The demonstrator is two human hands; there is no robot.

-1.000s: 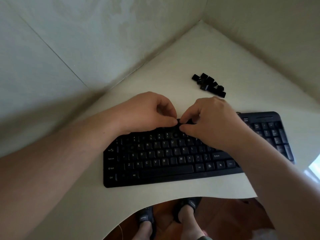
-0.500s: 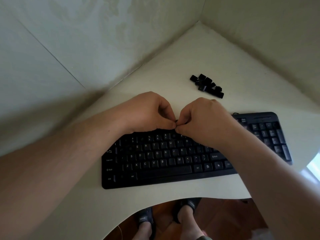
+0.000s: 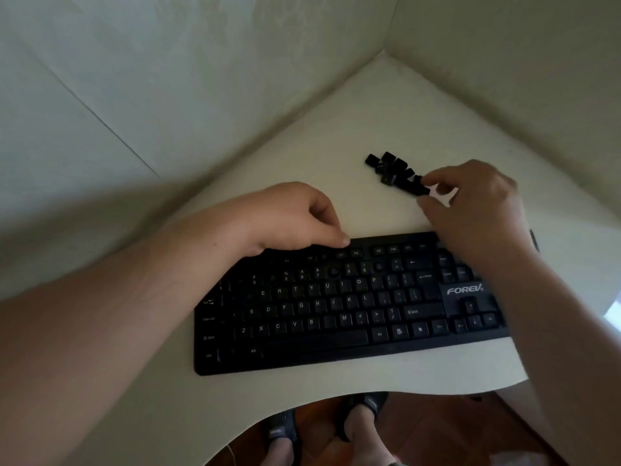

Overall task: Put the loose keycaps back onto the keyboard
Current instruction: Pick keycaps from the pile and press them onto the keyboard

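Head: keycaps at right fingers.

White corner tabletop with a curved near edge.
A black FOREV keyboard lies along the near edge, reaching toward the right edge. A cluster of loose black keycaps sits behind it, toward the far corner, apart from the keyboard.

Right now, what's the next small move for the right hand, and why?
Probably close the right hand on the nearest keycap at the near end of the pile of loose keycaps and lift it. Its fingertips are already at that end, and the keyboard shows empty sockets in the number row. The left hand rests at the keyboard's top edge.
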